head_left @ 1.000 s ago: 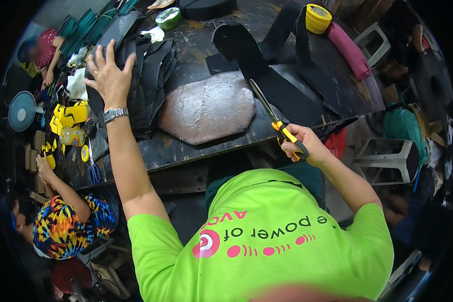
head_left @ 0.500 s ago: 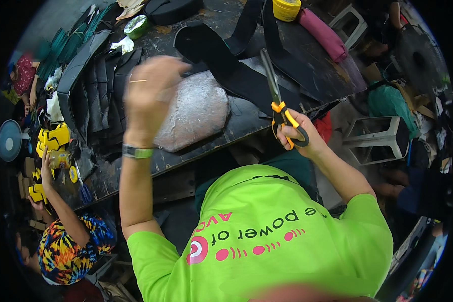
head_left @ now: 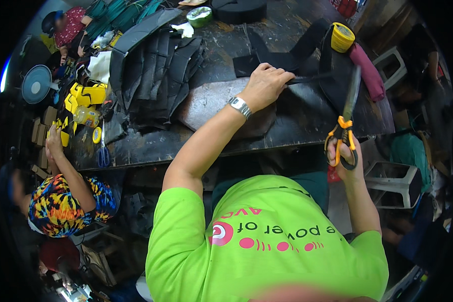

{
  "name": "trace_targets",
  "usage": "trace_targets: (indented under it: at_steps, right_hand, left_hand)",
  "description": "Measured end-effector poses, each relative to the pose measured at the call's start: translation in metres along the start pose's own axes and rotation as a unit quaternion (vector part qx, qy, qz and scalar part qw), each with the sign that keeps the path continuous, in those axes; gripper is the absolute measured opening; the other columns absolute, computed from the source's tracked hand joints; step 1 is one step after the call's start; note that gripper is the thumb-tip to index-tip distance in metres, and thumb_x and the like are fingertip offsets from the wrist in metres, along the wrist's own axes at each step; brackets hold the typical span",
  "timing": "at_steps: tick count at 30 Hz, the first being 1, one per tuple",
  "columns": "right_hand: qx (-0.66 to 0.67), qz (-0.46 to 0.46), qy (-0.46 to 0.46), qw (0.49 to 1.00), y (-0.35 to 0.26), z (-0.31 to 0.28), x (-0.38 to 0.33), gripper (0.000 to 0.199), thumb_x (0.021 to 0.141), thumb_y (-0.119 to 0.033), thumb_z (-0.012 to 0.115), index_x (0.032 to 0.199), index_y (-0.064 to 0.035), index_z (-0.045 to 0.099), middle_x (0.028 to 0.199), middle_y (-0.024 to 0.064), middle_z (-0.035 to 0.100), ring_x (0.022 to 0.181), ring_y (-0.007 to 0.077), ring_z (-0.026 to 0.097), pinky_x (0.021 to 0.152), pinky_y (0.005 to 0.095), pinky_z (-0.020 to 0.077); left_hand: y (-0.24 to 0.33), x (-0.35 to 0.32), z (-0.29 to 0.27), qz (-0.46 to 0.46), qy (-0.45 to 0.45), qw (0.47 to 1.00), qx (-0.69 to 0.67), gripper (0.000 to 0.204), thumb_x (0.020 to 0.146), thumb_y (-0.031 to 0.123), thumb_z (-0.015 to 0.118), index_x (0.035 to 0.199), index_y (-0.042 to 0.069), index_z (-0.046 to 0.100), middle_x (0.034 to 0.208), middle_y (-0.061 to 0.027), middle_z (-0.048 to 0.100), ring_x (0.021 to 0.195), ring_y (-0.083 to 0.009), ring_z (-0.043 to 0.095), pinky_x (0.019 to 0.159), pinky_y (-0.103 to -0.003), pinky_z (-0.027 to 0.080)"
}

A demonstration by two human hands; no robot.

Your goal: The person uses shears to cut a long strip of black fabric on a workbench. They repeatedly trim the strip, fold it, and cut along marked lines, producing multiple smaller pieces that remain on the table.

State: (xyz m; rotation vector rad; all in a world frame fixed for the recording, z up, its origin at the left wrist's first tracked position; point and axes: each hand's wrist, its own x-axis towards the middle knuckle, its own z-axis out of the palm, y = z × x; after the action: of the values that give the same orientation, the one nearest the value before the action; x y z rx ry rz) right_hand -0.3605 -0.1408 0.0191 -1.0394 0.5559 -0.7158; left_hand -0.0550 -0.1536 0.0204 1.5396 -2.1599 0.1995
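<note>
My left hand (head_left: 264,84), a metal watch on its wrist, grips a black strap-shaped piece of material (head_left: 307,78) on the dark worktable (head_left: 221,146). The strap runs right toward a larger black piece (head_left: 340,88). My right hand (head_left: 343,161) holds orange-handled scissors (head_left: 346,121) near the table's right front edge, blades pointing up toward the black piece. A grey oval slab (head_left: 206,103) lies under my left forearm.
A stack of black cut pieces (head_left: 153,75) lies left of the slab. A yellow tape roll (head_left: 342,36) and a pink roll (head_left: 368,70) sit at the far right, a green tape roll (head_left: 200,16) at the back. Another person (head_left: 60,201) sits at the lower left beside yellow parts (head_left: 83,95).
My left hand moved from the stack at the left across to the right and took hold of the black strap. My right hand with the scissors shifted right.
</note>
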Motion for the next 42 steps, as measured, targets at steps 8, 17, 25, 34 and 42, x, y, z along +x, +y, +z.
trace_targets:
  at_steps: [8, 17, 25, 34, 42]
  right_hand:
    - [-0.011, -0.033, -0.006, 0.999, -0.017, -0.009, 0.007, 0.051, 0.082, -0.04, 0.083, 0.104, -0.0035, 0.054, 0.071, 0.0053, 0.057, 0.053, 0.009, 0.054, 0.049, 0.0181, 0.0449]
    - [-0.006, 0.084, -0.031, 0.996, 0.018, 0.007, 0.011, 0.04, 0.088, -0.022, 0.073, 0.118, -0.001, 0.056, 0.074, 0.0052, 0.059, 0.056, 0.0097, 0.055, 0.051, 0.0212, 0.0472]
    - [-0.042, 0.114, -0.01, 0.993, 0.011, -0.002, 0.007, 0.024, 0.091, -0.018, 0.07, 0.105, -0.0025, 0.059, 0.072, 0.0037, 0.059, 0.054, 0.0083, 0.054, 0.049, 0.0201, 0.044]
    - [0.028, 0.182, -0.008, 0.983, 0.02, 0.003, 0.029, 0.028, 0.091, -0.028, 0.073, 0.096, -0.0052, 0.058, 0.071, 0.0043, 0.058, 0.054, 0.0101, 0.054, 0.049, 0.0211, 0.0439]
    - [0.009, 0.188, 0.03, 0.982, 0.015, -0.017, 0.046, 0.032, 0.09, -0.033, 0.075, 0.093, -0.0071, 0.058, 0.072, 0.0045, 0.058, 0.055, 0.0108, 0.054, 0.051, 0.0224, 0.0439]
  left_hand:
    - [-0.028, -0.022, -0.223, -0.123, 0.335, 0.931, 0.079, 0.055, 0.094, 0.031, 0.07, 0.127, -0.012, 0.06, 0.116, -0.0256, 0.07, 0.105, -0.0294, 0.068, 0.093, -0.037, 0.051]
    - [-0.26, -0.12, -0.261, -0.456, 0.066, 0.876, 0.14, 0.06, 0.1, 0.056, 0.044, 0.132, 0.009, 0.063, 0.131, -0.0227, 0.062, 0.126, -0.0393, 0.056, 0.106, -0.04, 0.042]
    - [-0.251, -0.137, -0.248, -0.479, 0.264, 0.835, -0.059, 0.049, 0.099, 0.045, 0.059, 0.128, 0.006, 0.068, 0.129, -0.0137, 0.066, 0.118, -0.0194, 0.061, 0.101, -0.031, 0.044]
    - [-0.071, -0.012, -0.108, -0.087, 0.267, 0.957, -0.073, 0.025, 0.091, 0.018, 0.072, 0.113, 0.008, 0.072, 0.112, -0.0076, 0.07, 0.099, -0.0189, 0.065, 0.088, -0.033, 0.051]
    - [-0.008, 0.065, 0.094, -0.22, 0.026, 0.975, -0.034, 0.052, 0.084, 0.031, 0.076, 0.129, 0.008, 0.062, 0.132, -0.0159, 0.06, 0.121, -0.0349, 0.058, 0.107, -0.049, 0.039]
